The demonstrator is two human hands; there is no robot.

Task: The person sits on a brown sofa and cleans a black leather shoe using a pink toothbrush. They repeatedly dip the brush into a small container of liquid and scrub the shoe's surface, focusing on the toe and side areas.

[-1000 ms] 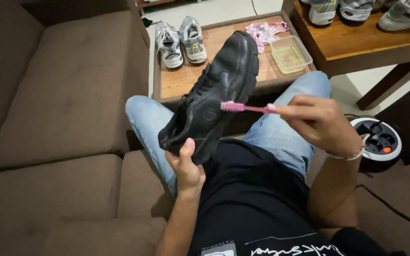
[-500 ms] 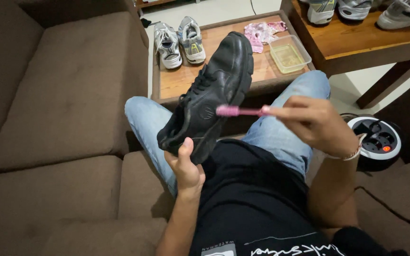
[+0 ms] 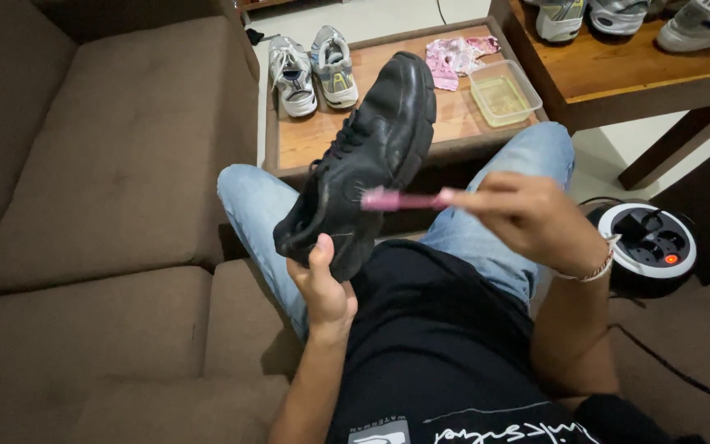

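Home living room: brown sofa [image 3: 108, 164], wooden low tables [image 3: 314, 136].

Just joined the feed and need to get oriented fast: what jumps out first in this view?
A black shoe is at centre, gripped at its heel end by the left hand. The right hand presses a pink toothbrush against the shoe's side. Beyond, a low wooden table carries a pair of grey sneakers and a clear plastic tub.

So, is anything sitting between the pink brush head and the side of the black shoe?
Nothing visible. The pink brush in the right hand lies directly against the side of the black shoe, which the left hand holds at the heel.
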